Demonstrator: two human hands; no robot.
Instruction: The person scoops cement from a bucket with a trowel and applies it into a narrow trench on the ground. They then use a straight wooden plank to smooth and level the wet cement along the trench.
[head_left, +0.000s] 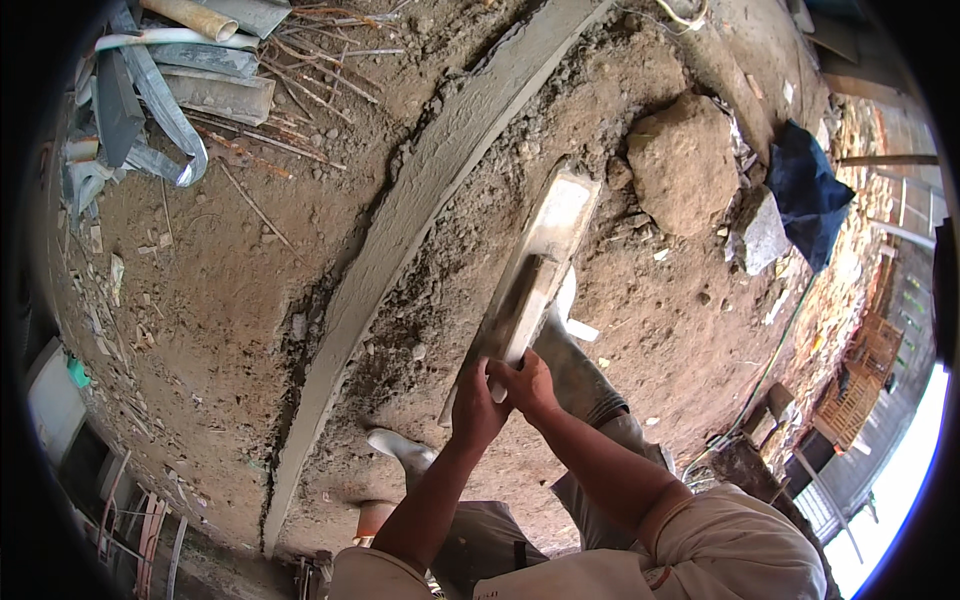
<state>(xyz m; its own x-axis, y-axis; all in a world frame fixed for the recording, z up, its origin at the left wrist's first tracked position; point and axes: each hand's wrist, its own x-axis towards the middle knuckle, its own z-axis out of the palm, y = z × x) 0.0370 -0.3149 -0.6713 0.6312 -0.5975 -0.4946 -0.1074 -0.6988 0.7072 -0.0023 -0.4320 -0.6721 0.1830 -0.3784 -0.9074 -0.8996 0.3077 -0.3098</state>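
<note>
My left hand (479,405) and my right hand (527,382) are closed together on the lower end of the handle of a long, pale, mortar-smeared float (563,210). The float slants up and to the right, over the dirt. To its left runs a narrow strip of wet grey cement (420,190), bordered by rough gravelly edges. My legs and pale boots (400,445) show below and behind the float and arms.
Scrap metal strips, pipes and rusty rods (210,85) lie upper left. A large rock (680,160), dark blue cloth (805,195) and a thin hose (770,355) are at right, with a wooden crate (855,380) farther right. Debris (140,530) lies lower left.
</note>
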